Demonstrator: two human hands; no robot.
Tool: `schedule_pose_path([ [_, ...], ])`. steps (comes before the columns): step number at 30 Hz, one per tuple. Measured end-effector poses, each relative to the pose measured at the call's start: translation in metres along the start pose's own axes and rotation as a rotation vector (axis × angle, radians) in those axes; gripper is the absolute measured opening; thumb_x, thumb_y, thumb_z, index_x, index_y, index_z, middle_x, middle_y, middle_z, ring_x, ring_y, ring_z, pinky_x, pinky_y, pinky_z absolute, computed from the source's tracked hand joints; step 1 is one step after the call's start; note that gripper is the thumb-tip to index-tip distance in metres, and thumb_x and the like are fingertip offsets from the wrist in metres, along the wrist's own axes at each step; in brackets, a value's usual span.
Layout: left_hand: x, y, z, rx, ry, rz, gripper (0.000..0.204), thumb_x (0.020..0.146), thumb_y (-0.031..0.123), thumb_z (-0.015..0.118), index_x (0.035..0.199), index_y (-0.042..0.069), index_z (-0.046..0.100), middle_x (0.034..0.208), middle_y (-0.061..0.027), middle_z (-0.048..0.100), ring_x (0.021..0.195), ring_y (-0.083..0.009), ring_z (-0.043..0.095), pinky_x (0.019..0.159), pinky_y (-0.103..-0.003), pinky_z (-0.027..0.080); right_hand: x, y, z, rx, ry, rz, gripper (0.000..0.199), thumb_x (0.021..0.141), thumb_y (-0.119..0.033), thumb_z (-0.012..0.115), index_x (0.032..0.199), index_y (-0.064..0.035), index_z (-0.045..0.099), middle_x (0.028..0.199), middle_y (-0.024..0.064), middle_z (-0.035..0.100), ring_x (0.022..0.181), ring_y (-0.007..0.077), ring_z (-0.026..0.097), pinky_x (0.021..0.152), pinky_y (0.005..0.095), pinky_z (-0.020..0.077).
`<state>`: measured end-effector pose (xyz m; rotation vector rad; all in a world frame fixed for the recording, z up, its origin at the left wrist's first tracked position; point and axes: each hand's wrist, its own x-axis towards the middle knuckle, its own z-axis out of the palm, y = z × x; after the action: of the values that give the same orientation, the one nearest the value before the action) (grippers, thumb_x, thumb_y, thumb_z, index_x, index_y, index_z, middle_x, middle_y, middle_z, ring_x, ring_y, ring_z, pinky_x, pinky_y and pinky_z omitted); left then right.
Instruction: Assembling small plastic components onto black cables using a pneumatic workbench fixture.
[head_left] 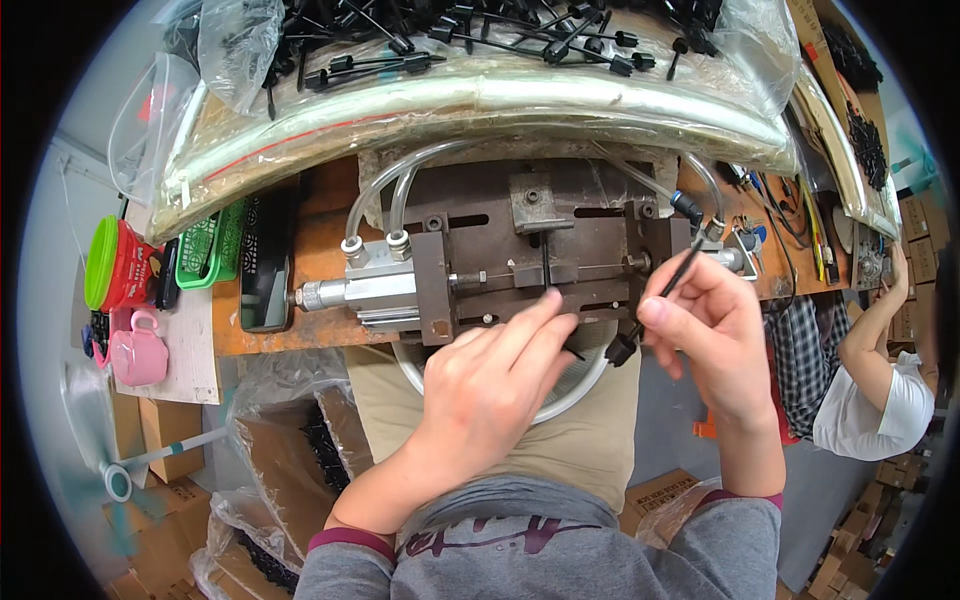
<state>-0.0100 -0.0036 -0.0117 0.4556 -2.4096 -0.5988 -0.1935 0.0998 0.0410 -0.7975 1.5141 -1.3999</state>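
Grey sweatshirt (500, 560) sits at the lower edge, the tabletop (325, 240) beyond it bearing a dark jig (595, 240). Left hand (485, 385): fingertips at a black rod (547, 262) mid-jig; whether that grip is clamped, I cannot tell. Right hand (705, 335): grip clamped on a tilted rod (684, 268) by the jig's right end.

Black rod (681, 268) in the right grip (712, 330)

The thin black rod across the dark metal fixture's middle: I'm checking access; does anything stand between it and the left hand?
Nothing visible does: the bare left hand lies partly over the thin black rod. The bare right hand, holding a broad-headed black rod, is to its right.
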Motion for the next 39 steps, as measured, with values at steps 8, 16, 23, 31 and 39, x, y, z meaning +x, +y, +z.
schedule_pose_path([
  [8, -0.001, 0.005, -0.029, -0.185, 0.182, 0.096, 0.035, 0.067, -0.001, 0.083, 0.101, 0.001, 0.073, 0.1, -0.0134, 0.07, 0.085, -0.0236, 0.07, 0.068, -0.031, 0.057, 0.034, -0.038, 0.029, -0.16, -0.155, -0.082, 0.018, 0.091, -0.014, 0.073, 0.097, -0.0005, 0.061, 0.072, 0.0018, 0.065, 0.054, 0.0047, 0.057, 0.046, 0.0183, 0.0424],
  [16, -0.015, -0.001, -0.002, 0.029, 0.038, 0.009, 0.029, 0.068, 0.003, 0.079, 0.094, 0.0, 0.068, 0.126, -0.0176, 0.064, 0.085, -0.0271, 0.067, 0.074, -0.033, 0.056, 0.143, -0.099, 0.008, -1.538, 0.087, -0.813, 0.034, 0.071, -0.002, 0.067, 0.106, -0.0046, 0.065, 0.108, 0.0127, 0.065, 0.106, 0.0306, 0.061, 0.091, 0.0394, 0.0503],
  [23, -0.011, -0.001, 0.012, 0.162, -0.057, -0.015, 0.026, 0.073, 0.003, 0.077, 0.096, -0.001, 0.066, 0.122, -0.0163, 0.064, 0.086, -0.0263, 0.068, 0.073, -0.034, 0.056, 0.196, -0.103, 0.003, -1.932, 0.022, -0.454, 0.031, 0.071, -0.006, 0.07, 0.102, -0.0027, 0.068, 0.11, 0.0167, 0.064, 0.106, 0.0333, 0.064, 0.088, 0.0413, 0.0538],
  [31, -0.015, 0.004, 0.011, -0.085, 0.084, -0.025, 0.025, 0.077, 0.0, 0.077, 0.099, -0.006, 0.066, 0.124, -0.0213, 0.062, 0.088, -0.027, 0.069, 0.072, -0.034, 0.057, 0.181, -0.104, -0.022, -1.931, -0.094, -0.649, 0.028, 0.07, -0.008, 0.075, 0.097, -0.0007, 0.069, 0.106, 0.0165, 0.063, 0.092, 0.0348, 0.065, 0.082, 0.0418, 0.0544],
  [39, -0.015, 0.002, 0.009, -0.041, 0.008, -0.021, 0.024, 0.078, 0.003, 0.077, 0.098, -0.005, 0.067, 0.13, -0.022, 0.06, 0.09, -0.0285, 0.07, 0.075, -0.034, 0.058, 0.156, -0.109, -0.028, -1.264, 0.069, -0.547, 0.026, 0.078, -0.01, 0.077, 0.096, 0.0045, 0.065, 0.093, 0.0176, 0.064, 0.087, 0.0304, 0.067, 0.076, 0.0372, 0.0535],
])
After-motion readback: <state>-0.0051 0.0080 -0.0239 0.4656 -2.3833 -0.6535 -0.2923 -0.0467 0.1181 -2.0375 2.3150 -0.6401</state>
